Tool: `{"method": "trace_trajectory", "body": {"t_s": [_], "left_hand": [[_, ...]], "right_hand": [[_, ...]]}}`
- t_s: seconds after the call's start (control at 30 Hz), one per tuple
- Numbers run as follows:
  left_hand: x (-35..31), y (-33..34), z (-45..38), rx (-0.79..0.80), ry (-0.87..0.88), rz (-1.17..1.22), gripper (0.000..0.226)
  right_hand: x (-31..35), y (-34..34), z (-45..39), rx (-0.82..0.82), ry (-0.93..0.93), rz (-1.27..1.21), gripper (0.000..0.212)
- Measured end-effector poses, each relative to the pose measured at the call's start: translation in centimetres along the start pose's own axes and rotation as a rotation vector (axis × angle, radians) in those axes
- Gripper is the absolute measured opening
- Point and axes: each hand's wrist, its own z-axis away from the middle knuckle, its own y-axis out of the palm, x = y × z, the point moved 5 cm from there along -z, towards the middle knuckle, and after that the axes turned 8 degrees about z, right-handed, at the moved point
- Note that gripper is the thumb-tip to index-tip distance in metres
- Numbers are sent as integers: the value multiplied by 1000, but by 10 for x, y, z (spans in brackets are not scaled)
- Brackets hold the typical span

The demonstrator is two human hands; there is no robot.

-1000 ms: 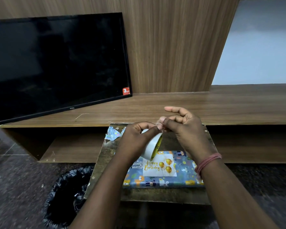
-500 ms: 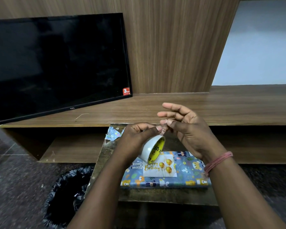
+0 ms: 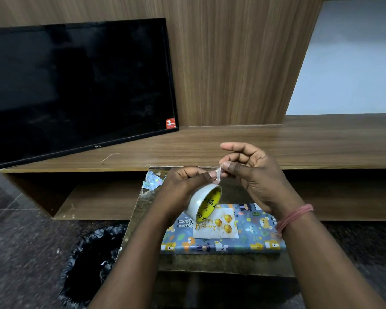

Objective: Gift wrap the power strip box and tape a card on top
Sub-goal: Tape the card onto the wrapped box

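At frame centre, my left hand (image 3: 183,186) grips the tape roll (image 3: 204,202); my right hand (image 3: 252,172) pinches its free end (image 3: 218,175) (above the wrapped box (image 3: 254,230) and card (image 3: 216,228)).

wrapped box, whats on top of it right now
A white Happy Birthday card with gold balloons lies on the wrapped box. The tape roll in the left hand covers the card's upper left corner, so any tape there can't be seen.
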Motion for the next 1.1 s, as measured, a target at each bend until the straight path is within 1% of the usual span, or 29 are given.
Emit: {"method": "trace_trajectory", "body": {"t_s": [0.17, 0.27, 0.33, 0.47, 0.57, 0.63, 0.7, 0.77, 0.83, 0.87, 0.97, 1.1], "left_hand": [[-4, -7, 0, -32, 18, -12, 17], [-5, -10, 0, -33, 24, -20, 20], [-4, -10, 0, -37, 19, -12, 20], [-4, -7, 0, -54, 22, -2, 19], [-5, -5, -1, -83, 40, 6, 19], [-4, -5, -2, -90, 50, -14, 20], [-3, -6, -3, -97, 59, -31, 21], [-2, -9, -4, -105, 65, -13, 22], [-1, -10, -5, -106, 62, 12, 25], [-1, -10, -5, -105, 60, 18, 26], [-1, -6, -5, -86, 62, 35, 23], [-1, -4, -5, -65, 73, -5, 30]], "right_hand": [[4, -6, -2, -85, 28, 144, 27], [10, -6, -2, -105, 31, 237, 23], [12, -6, -1, -113, 67, 293, 23], [13, -7, -1, -194, 139, 218, 28], [15, -2, 1, -191, 115, 184, 45], [15, -4, 1, -203, 81, 276, 56], [14, -10, 0, -228, 81, 366, 54], [6, -14, 0, -181, 183, 247, 50], [-6, -10, 4, -46, 300, 198, 59], [-12, -5, 6, 3, 328, 208, 59], [-20, 3, 6, 12, 332, 171, 48], [-17, 9, 2, -52, 271, 109, 15]]}}
